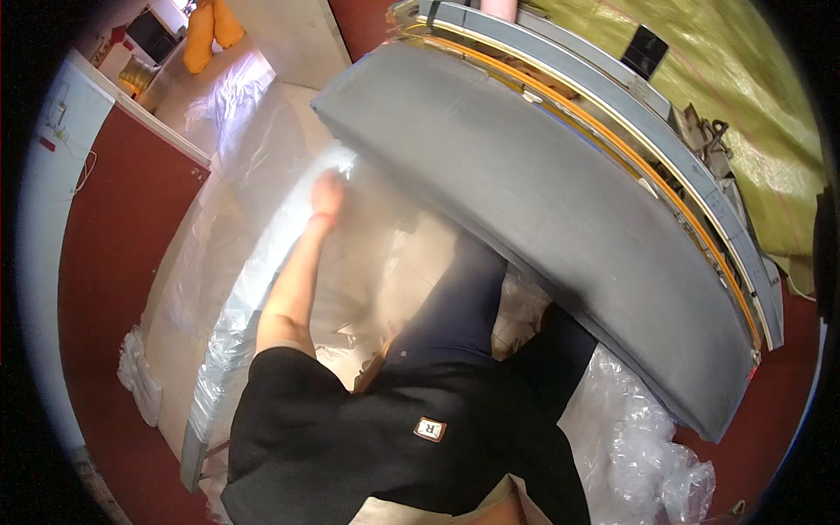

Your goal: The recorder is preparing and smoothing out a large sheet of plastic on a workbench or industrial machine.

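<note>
My left hand [327, 194] is stretched forward with its fingers closed at the upper end of a long panel wrapped in clear plastic film [229, 363]. Glare washes out the fingertips. The wrapped panel stands on edge along my left side, running from the hand down toward the lower left. A long grey padded panel [525, 201] slants across in front of me, apart from the left hand. My right hand does not show. Only a bit of bare skin and a beige sleeve edge appear at the bottom.
Behind the grey panel runs a metal frame [612, 101] with an orange strip [604, 129]. A black phone [645, 51] lies by a yellow-green sheet [744, 79]. Crumpled clear plastic [647, 455] is at lower right. A red-and-white wall [114, 254] stands left; yellow bundles [210, 33] lie beyond.
</note>
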Demonstrator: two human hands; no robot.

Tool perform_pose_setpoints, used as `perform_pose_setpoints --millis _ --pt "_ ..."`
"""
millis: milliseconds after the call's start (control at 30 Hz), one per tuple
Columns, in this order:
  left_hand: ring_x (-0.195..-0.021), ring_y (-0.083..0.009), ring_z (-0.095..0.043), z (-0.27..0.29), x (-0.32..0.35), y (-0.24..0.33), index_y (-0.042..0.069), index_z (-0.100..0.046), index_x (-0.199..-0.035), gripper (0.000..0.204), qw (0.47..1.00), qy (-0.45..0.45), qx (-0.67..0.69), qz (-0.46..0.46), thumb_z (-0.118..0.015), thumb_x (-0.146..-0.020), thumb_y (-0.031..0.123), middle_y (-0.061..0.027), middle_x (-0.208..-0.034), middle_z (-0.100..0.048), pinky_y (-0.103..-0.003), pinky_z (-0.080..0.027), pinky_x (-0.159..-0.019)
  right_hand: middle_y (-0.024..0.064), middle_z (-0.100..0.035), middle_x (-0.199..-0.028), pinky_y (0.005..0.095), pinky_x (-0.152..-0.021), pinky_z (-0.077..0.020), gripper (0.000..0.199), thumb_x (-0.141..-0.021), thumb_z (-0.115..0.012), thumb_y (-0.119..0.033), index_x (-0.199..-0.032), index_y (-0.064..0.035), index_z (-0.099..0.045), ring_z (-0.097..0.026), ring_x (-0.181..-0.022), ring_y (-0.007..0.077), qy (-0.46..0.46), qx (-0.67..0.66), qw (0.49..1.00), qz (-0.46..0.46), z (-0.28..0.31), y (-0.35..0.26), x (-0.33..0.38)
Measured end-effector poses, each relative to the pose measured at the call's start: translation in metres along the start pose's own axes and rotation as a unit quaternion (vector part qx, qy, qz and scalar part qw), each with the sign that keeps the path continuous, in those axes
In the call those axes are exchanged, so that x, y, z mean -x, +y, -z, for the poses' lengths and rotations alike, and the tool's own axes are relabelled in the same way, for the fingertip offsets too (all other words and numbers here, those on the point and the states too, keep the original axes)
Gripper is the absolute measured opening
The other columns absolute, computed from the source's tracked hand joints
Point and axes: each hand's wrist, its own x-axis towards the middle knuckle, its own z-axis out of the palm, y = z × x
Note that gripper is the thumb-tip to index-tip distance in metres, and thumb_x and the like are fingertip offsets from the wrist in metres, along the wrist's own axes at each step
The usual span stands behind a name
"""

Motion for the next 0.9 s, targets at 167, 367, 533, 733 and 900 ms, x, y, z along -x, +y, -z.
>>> perform_pose_setpoints --millis 167,367,533,733,900 --pt "-0.089 -0.0352 -0.054 0.061 -0.021 -0.021 0.002 -0.055 -0.088 0.018 0.969 -0.074 -0.234 0.028 -0.046 -0.073 0.006 -0.0193 -0.095 -0.056 -0.041 -0.043 -0.076 0.0113 -0.063 -0.081 0.0345 -0.066 -0.0483 0.026 -0.074 -0.051 -0.015 -0.095 -0.0044 -0.062 -0.059 -0.074 0.025 0.067 0.07 0.991 -0.091 -0.11 -0.194 0.007" --pt "-0.079 -0.0366 -0.055 0.087 0.015 -0.111 0.002 -0.058 -0.077 0.014 0.949 -0.051 -0.284 0.125 -0.047 -0.072 0.009 -0.0207 -0.079 -0.057 -0.043 -0.044 -0.068 0.0057 -0.056 -0.055 0.0269 -0.039 -0.0394 0.006 -0.069 -0.055 -0.001 -0.069 -0.0019 -0.061 -0.053 -0.048 0.015 -0.074 -0.082 0.993 0.039 -0.156 -0.388 0.054" --pt "-0.071 -0.0214 -0.056 0.174 0.01 -0.086 0.001 -0.051 -0.076 0.008 0.952 0.251 -0.063 0.161 -0.052 -0.079 0.009 -0.0107 -0.07 -0.054 -0.033 -0.043 -0.065 0.0064 -0.053 -0.052 0.032 -0.048 -0.0407 0.01 -0.07 -0.065 -0.011 -0.07 -0.0019 -0.059 -0.052 -0.049 0.014 -0.233 0.126 0.94 0.217 -0.168 -0.502 0.06" --pt "-0.076 -0.0168 -0.054 0.191 0.013 0.14 0.0 -0.046 -0.08 0.003 0.97 0.063 0.077 -0.221 -0.046 -0.081 -0.003 -0.0086 -0.082 -0.052 -0.027 -0.043 -0.068 0.0099 -0.058 -0.065 0.0279 -0.054 -0.0438 0.023 -0.069 -0.066 -0.01 -0.089 -0.0012 -0.057 -0.055 -0.058 0.0167 -0.294 -0.016 0.808 0.511 -0.175 -0.723 0.165" --pt "-0.071 -0.0243 -0.057 0.152 0.053 0.277 0.006 -0.051 -0.081 0.013 0.862 -0.191 0.167 -0.439 -0.051 -0.068 0.003 -0.0079 -0.084 -0.055 -0.03 -0.048 -0.055 0.0095 -0.056 -0.105 0.0278 -0.071 -0.046 0.048 -0.064 -0.07 -0.003 -0.108 -0.0029 -0.053 -0.055 -0.091 0.0181 -0.321 -0.222 0.651 0.652 -0.173 -0.83 0.22"
